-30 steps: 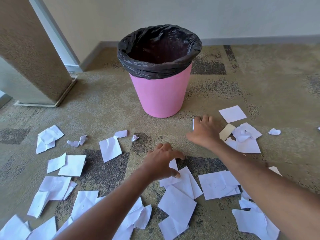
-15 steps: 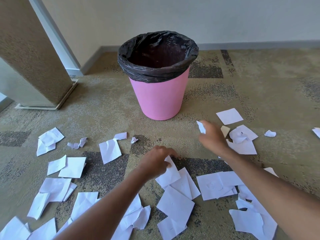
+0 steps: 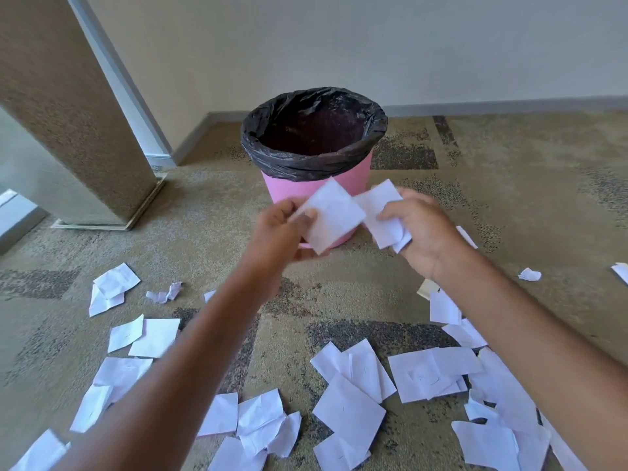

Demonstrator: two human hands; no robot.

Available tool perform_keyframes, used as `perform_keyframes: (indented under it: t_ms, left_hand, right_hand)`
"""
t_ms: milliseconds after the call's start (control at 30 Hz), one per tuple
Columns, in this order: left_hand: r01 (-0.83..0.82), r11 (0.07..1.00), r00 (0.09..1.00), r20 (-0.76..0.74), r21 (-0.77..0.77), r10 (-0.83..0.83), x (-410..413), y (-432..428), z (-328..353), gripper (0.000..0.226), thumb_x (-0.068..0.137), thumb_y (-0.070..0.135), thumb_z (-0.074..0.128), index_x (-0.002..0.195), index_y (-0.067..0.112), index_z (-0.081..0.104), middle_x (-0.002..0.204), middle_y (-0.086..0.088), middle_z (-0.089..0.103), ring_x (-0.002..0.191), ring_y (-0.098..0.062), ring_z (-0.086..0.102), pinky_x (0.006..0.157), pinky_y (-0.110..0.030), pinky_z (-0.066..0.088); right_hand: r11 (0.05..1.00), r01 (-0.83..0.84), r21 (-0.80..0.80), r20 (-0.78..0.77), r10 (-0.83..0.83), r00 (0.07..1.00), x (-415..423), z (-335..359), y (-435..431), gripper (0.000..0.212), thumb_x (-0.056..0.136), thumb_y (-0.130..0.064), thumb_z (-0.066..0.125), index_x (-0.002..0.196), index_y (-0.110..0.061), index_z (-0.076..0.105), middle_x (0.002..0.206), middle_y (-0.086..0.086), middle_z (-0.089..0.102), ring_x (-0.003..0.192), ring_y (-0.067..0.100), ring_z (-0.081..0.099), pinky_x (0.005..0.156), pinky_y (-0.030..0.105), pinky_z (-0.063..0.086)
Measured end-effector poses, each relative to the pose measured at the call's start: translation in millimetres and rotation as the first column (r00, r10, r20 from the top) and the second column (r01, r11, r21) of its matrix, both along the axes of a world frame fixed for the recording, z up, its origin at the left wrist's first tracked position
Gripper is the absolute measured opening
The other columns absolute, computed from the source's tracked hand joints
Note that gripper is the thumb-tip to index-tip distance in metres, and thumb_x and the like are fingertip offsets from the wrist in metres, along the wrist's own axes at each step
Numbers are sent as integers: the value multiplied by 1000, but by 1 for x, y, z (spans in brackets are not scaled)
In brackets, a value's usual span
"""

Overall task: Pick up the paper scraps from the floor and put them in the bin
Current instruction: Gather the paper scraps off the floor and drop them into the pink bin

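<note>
Two bare forearms reach from the lower edge toward frame centre.

Upper left: a speckled brown column (image 3: 68, 113) standing on the patterned carpet floor (image 3: 509, 215).

Lower left: loose scraps (image 3: 153, 338) of white paper, flat or creased, scattered on the floor, some overlapping.

Left of centre: left hand (image 3: 282, 229), raised, back toward the camera, thumb and fingers pinching the left edge of a white scrap (image 3: 333, 215), which is held tilted in front of the bin's lower wall.

Centre, behind both hands: pink bin (image 3: 283, 189), upright on the floor, black liner (image 3: 306, 164) folded over its rim.

Right of centre: right hand (image 3: 428, 232), raised level with the left, fingers curled round a second scrap (image 3: 380, 212) whose left edge sits behind the first.

Lower centre to lower right: further scraps (image 3: 431, 372) lying in overlapping heaps on the floor; faint pen marks on a few, too small to read.

Right edge: one small crumpled scrap (image 3: 529, 274), apart from the rest.
</note>
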State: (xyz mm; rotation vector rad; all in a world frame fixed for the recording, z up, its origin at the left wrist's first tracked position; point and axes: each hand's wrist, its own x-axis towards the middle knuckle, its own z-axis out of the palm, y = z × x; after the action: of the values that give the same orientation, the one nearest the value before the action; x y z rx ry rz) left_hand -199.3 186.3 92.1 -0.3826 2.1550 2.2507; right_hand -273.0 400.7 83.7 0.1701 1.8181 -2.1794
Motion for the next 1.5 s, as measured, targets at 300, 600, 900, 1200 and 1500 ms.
perform_keyframes:
  t_ms: [300,600,900,1200,1500]
  left_hand:
    - [-219,902,973,10,371,232,-48,-8,94,27,108,9,53,131,-4,59,118,-26,73,94,-38,80,70,-42,66]
    - [-149,839,988,113,523,105,-63,-34,137,81,106,38,59,163,-6,20,158,-39,37,131,-57,58,104,-59,56]
    - [-102,953,992,96,286,78,-33,-86,151,59,108,40,56,147,-4,46,138,-30,60,114,-45,72,88,-48,66]
    - [-346,929,923,130,-128,362,44,-213,83,29,107,22,60,127,1,61,110,-18,68,95,-30,69,97,-51,60]
    - [-115,792,896,281,-600,343,76,-269,-47,34,96,27,76,127,14,68,122,-13,68,108,-28,64,87,-34,51]
  right_hand:
    - [945,32,-327,47,-18,999,-25,109,-59,16,94,4,51,104,-1,62,103,22,69,92,36,70,66,37,59]
    - [883,123,-453,157,-57,986,-40,147,-89,37,93,-7,65,130,-4,63,135,22,62,118,42,65,83,68,58]
    - [898,140,-417,171,-74,983,-31,160,-99,29,96,1,60,124,4,58,133,26,51,147,43,41,119,62,40]
    - [972,-173,-157,37,181,983,0,155,-136,5,102,-4,60,105,0,63,97,13,65,85,23,69,82,32,64]
    - [942,-324,90,61,319,946,21,62,-184,16,95,5,66,111,3,69,83,18,70,68,25,71,75,37,63]
